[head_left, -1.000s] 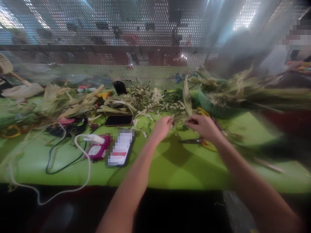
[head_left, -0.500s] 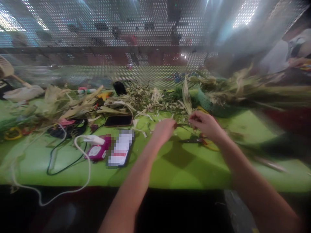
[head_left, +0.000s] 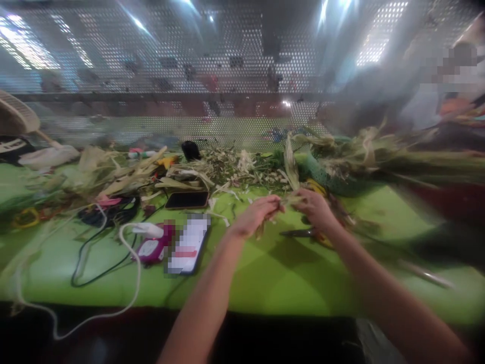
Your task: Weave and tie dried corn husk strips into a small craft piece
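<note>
Over the green table (head_left: 273,283), my left hand (head_left: 259,215) is closed on a strip of dry husk (head_left: 290,200) that spans toward the other hand. A brownish piece hangs below its fingers. My right hand (head_left: 312,207) pinches the strip's right end. Just under my right hand lie scissors (head_left: 297,233), blades pointing left, their handles partly hidden by my wrist. Behind both hands is a heap of husk scraps (head_left: 242,164), with an upright pale husk (head_left: 290,162).
Left of my left arm lie a lit phone (head_left: 189,245), a dark phone (head_left: 187,199), a magenta device (head_left: 151,247) and cables. Husks (head_left: 98,167) spread at the left. A green basket (head_left: 322,172) with husks stands at the right, below a person (head_left: 424,106).
The view has tilted up slightly. Now a pale strip shows between my hands, where a thin dark one was, and a brownish piece hangs under my left hand.
</note>
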Demonstrator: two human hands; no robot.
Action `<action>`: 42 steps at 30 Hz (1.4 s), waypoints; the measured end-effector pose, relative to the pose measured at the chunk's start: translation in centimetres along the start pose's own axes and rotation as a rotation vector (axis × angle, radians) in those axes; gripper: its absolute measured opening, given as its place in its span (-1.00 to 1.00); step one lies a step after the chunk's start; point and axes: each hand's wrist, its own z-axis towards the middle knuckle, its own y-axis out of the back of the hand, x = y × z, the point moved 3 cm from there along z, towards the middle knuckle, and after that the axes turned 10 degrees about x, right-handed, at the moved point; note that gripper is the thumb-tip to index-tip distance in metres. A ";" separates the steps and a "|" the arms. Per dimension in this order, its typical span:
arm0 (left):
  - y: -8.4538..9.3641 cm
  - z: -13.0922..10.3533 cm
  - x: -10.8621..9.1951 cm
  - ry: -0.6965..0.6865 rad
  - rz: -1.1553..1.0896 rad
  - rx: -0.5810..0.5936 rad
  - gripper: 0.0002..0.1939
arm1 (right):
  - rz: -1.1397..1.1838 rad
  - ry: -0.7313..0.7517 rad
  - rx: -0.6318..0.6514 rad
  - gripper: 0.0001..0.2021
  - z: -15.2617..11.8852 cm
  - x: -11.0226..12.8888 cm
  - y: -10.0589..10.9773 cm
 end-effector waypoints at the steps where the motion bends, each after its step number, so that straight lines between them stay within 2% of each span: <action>1: 0.3 0.1 0.3 0.003 -0.024 -0.068 -0.71 | -0.020 0.004 -0.003 -0.76 -0.2 0.0 -0.3; 3: 1.0 0.3 0.8 0.061 0.065 -0.233 -0.72 | -0.081 0.021 0.003 -0.82 -0.5 0.2 -0.8; 6: 1.6 0.5 1.2 0.164 0.371 -0.436 -0.76 | -0.226 0.111 0.043 -0.89 -1.1 1.0 -1.5; 10: 1.2 0.8 1.3 0.190 0.738 -0.511 -0.81 | -0.411 0.254 0.172 -0.83 -1.7 2.2 -2.6; 13: 0.6 1.0 1.3 0.191 0.979 -0.490 -0.81 | -0.540 0.315 0.233 -0.78 -2.2 2.6 -2.9; 15: 0.2 1.1 1.2 0.191 1.126 -0.436 -0.78 | -0.567 0.337 0.220 -0.78 -2.3 2.6 -2.5; 20: -0.5 0.8 0.3 0.207 1.362 -0.178 -0.73 | -0.556 0.333 0.104 -0.78 -2.2 2.5 0.0; 23: -0.6 0.3 -0.6 0.137 1.281 -0.047 -0.74 | -0.519 0.269 0.041 -0.79 -1.7 2.2 1.2; 27: -0.5 -0.1 -1.1 0.023 0.830 0.090 -0.80 | -0.324 0.128 0.045 -0.83 -0.8 1.1 1.5; 29: -0.2 0.0 -0.9 0.010 0.547 0.042 -0.76 | -0.192 0.079 0.054 -0.81 -0.5 0.4 1.1; 31: 0.3 0.1 -0.2 0.049 0.289 -0.092 -0.71 | -0.107 0.069 0.043 -0.82 -0.4 0.1 0.6; 34: 0.9 0.4 1.1 0.133 -0.002 -0.243 -0.75 | -0.149 0.085 0.035 -0.86 -0.6 0.1 -0.3; 37: 1.1 0.6 1.9 0.174 0.026 -0.330 -0.80 | -0.284 0.135 0.042 -0.85 -1.0 0.7 -1.2; 42: 0.9 0.8 1.5 0.172 0.545 -0.472 -0.85 | -0.469 0.235 0.047 -0.80 -1.9 1.5 -2.6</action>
